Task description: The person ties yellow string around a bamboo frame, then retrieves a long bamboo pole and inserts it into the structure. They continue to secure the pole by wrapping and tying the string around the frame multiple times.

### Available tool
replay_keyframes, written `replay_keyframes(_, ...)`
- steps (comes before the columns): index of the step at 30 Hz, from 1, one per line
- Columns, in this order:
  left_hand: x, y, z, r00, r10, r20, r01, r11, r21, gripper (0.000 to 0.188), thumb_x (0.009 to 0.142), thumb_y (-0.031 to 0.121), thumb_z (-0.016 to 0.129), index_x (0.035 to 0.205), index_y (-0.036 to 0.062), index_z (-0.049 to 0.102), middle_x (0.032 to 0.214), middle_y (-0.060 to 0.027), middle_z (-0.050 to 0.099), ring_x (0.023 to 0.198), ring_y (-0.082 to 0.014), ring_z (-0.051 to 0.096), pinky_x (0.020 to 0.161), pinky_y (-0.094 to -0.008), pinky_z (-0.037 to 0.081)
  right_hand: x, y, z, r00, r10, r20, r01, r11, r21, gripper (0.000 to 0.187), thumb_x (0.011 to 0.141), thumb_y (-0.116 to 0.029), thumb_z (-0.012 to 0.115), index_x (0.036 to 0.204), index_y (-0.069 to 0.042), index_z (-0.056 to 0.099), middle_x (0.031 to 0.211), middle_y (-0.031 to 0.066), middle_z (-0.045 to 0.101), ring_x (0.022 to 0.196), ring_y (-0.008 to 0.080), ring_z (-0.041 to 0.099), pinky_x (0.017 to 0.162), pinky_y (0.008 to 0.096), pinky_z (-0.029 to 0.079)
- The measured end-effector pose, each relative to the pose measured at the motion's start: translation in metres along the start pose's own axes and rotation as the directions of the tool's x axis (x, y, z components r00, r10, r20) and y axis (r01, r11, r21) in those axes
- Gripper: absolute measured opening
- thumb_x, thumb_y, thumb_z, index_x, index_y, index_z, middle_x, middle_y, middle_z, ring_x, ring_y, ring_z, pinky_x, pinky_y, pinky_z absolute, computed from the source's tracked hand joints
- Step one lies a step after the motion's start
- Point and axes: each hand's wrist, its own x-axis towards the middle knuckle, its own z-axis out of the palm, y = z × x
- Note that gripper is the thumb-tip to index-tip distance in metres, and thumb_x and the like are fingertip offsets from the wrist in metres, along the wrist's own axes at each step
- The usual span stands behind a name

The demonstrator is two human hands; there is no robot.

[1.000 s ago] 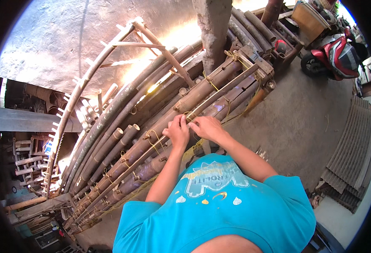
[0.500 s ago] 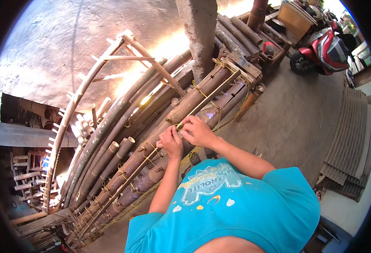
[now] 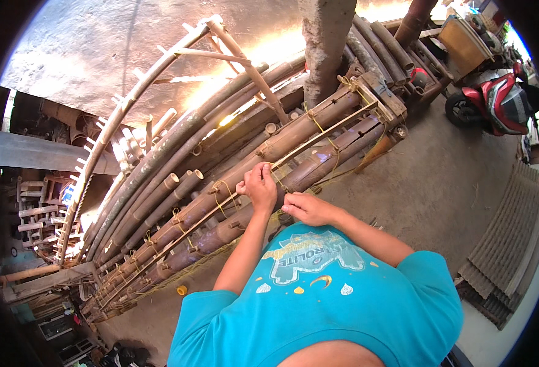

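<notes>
Open room is lying to the right of the grip, where the bare floor [image 3: 431, 171] is spreading toward the sheets [image 3: 505, 238] and the scooter [image 3: 502, 104], both standing well apart from the hands. On the far side of the grip, room is running tighter: the upper pole [image 3: 291, 136] is lying just beyond the left hand [image 3: 261, 186], with stacked poles [image 3: 177, 131] behind it and a pegged frame [image 3: 100, 151] rising up and to the left. Ahead and to the right, the end block [image 3: 382, 101] is marking the rack's near-vertical edge, and the pillar [image 3: 324, 49] is standing behind it. The strip [image 3: 327, 136] is running past the left fingertips both ways, between the upper pole and the lower pole [image 3: 309, 170]. The left hand is bending upward at the strip, its fingertips pressing together on the cord [image 3: 277, 179], which is trailing down toward the right hand [image 3: 309, 209]. That hand is sitting lower and to the right, beside the lower pole, knuckles facing up and fingers curling inward; how tightly, and whether around the cord, I cannot tell. Both forearms are angling inward from the shirt [image 3: 306, 306].
</notes>
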Motion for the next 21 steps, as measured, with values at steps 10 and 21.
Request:
replay_keyframes(10,0.075,-0.002,-0.006,0.947,-0.209,0.244,0.320,0.666,-0.674,0.015,0.098,0.019,0.055,0.094,0.0052,0.060,0.082,-0.0017,0.063,0.074,-0.0076,0.052,0.068,-0.0236,0.041,0.001,0.035,0.026,0.984,-0.116,-0.133,0.111,0.993,-0.042,0.024,0.098,-0.025,0.054,0.086,-0.004,0.053,0.078,0.0152,0.053,0.083,0.0331,0.053,0.075,0.0437,0.044)
replay_keyframes(21,0.150,-0.028,0.029,0.962,0.055,0.266,-0.060,0.998,0.010,0.021,0.098,0.024,0.047,0.101,0.0064,0.058,0.086,-0.0244,0.066,0.080,-0.0432,0.064,0.070,-0.0507,0.047,-0.012,0.018,0.044,0.947,0.053,-0.317,-0.047,0.999,0.025,0.026,0.098,-0.025,0.055,0.084,-0.004,0.052,0.076,0.0136,0.052,0.079,0.0305,0.053,0.073,0.0416,0.044)
